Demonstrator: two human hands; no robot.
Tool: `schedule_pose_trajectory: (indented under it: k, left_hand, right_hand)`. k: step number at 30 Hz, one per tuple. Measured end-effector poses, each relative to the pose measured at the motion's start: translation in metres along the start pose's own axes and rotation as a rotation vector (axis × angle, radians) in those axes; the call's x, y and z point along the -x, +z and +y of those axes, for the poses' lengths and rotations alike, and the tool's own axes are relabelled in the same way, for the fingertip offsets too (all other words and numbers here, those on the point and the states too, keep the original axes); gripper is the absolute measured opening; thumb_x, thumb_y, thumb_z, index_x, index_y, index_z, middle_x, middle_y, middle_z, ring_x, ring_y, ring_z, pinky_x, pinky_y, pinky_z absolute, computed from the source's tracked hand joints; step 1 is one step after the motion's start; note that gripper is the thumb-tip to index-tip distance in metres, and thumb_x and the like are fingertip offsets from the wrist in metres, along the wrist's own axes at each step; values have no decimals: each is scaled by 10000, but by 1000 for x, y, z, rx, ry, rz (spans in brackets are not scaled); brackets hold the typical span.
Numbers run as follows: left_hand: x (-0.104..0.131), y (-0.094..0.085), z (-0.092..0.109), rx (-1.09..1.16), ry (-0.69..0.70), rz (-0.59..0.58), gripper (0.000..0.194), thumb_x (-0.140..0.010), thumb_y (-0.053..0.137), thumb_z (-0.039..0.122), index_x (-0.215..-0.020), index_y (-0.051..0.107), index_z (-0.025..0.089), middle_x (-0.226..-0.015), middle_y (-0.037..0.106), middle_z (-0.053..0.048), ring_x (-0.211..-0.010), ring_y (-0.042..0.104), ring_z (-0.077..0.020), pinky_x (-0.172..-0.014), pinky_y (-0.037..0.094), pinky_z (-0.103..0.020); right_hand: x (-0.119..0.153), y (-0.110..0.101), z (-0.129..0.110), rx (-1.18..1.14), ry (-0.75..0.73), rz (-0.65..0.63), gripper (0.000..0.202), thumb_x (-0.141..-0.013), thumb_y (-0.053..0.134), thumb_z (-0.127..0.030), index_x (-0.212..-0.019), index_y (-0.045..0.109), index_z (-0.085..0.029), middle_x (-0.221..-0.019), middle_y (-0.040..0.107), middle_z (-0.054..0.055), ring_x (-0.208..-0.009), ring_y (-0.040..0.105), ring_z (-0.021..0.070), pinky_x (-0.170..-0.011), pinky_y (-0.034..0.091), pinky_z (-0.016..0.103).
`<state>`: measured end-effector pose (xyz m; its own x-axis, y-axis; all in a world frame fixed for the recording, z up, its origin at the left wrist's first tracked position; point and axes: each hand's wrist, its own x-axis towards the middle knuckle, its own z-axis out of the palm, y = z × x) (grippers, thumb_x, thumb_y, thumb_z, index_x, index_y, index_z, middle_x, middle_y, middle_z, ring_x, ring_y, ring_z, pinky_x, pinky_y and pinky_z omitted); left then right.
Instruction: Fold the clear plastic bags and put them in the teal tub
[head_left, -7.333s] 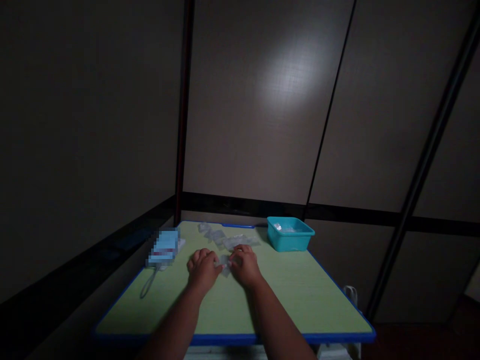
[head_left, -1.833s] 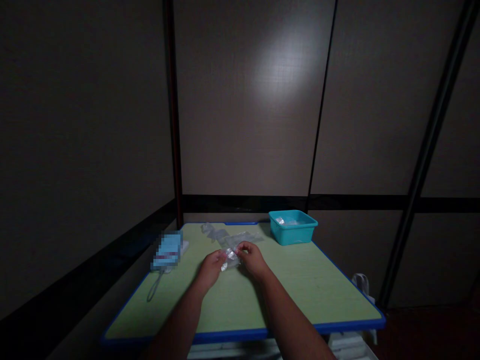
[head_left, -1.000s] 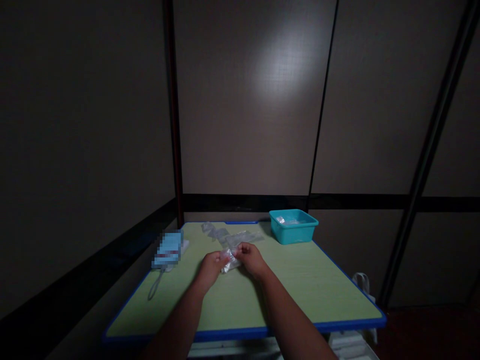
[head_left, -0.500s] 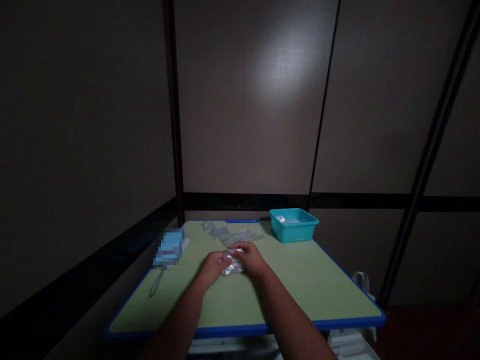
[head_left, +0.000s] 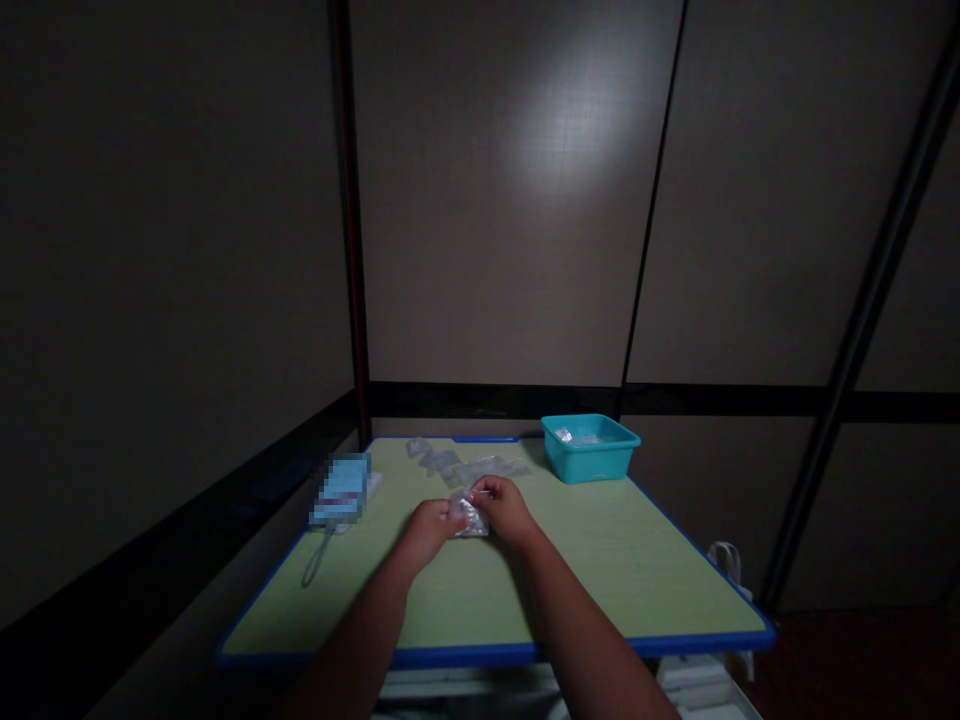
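Observation:
A small clear plastic bag (head_left: 471, 521), shiny and crinkled, is held just over the middle of the table. My left hand (head_left: 435, 524) pinches its left side, thumb on top. At the bag's upper right edge, the fingers of my right hand (head_left: 501, 506) are closed in a pinch. What the bag contains is too small to make out. Beyond my hands, more clear plastic bags (head_left: 487, 470) lie flat on the table, some of them crumpled toward the left.
The green table (head_left: 600, 580) has a blue rim. A turquoise basket (head_left: 592, 462) with shiny plastic packets inside stands at its back right. A blurred blue item (head_left: 341, 490) with a strap (head_left: 318, 556) lies at the left edge. Dark panelled walls (head_left: 495, 250) stand behind and left.
My right hand has shifted slightly up along the bag's top edge, its fingers now more curled. The bag has turned a little; my left hand keeps its hold.

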<state>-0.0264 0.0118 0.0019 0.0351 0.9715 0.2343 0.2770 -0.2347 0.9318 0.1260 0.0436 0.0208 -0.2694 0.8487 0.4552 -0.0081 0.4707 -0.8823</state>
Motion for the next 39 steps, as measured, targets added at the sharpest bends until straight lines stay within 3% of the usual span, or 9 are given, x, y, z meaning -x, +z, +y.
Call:
schedule_pose_trajectory:
  k: [21,25,32,35,39]
  left_hand:
    - [-2,2,-6,-25,-2,-37,284,-601,639,387,-663,619,111,-612,627,-16,-610,556,-154,-538,378,-218]
    - [-1,3,-9,-60,-1,-46,279,-609,627,390,-650,606,115,-603,610,-4,-601,538,-147,-518,351,-212]
    - [-9,15,4,-44,4,-154,285,-613,644,391,-641,605,110,-558,581,7,-554,516,-132,-504,333,-213]
    - [-23,25,17,7,9,-229,266,-617,652,369,-634,607,107,-560,592,-1,-544,527,-134,-503,343,-219]
    - [-39,48,43,100,10,-321,285,-617,648,376,-679,627,98,-620,643,-39,-582,580,-160,-549,403,-246]
  right_hand:
    - [4,-5,-17,165,-43,-145,99,-670,623,-236,-667,619,-137,-654,601,-4,-650,516,131,-608,383,221]
    - [0,-10,-17,206,13,-215,114,-672,625,-239,-698,632,-129,-654,610,-1,-616,511,122,-582,383,215]
    - [-8,-40,-45,538,10,-295,31,-641,646,-168,-649,642,-139,-597,588,-21,-573,483,100,-552,346,196]
    - [-12,-61,-60,560,12,-295,48,-662,639,-183,-651,643,-137,-619,602,-7,-589,496,104,-575,366,203]
    - [-21,-94,-62,507,39,-294,144,-681,643,-269,-658,633,-127,-616,597,3,-584,497,106,-564,379,208]
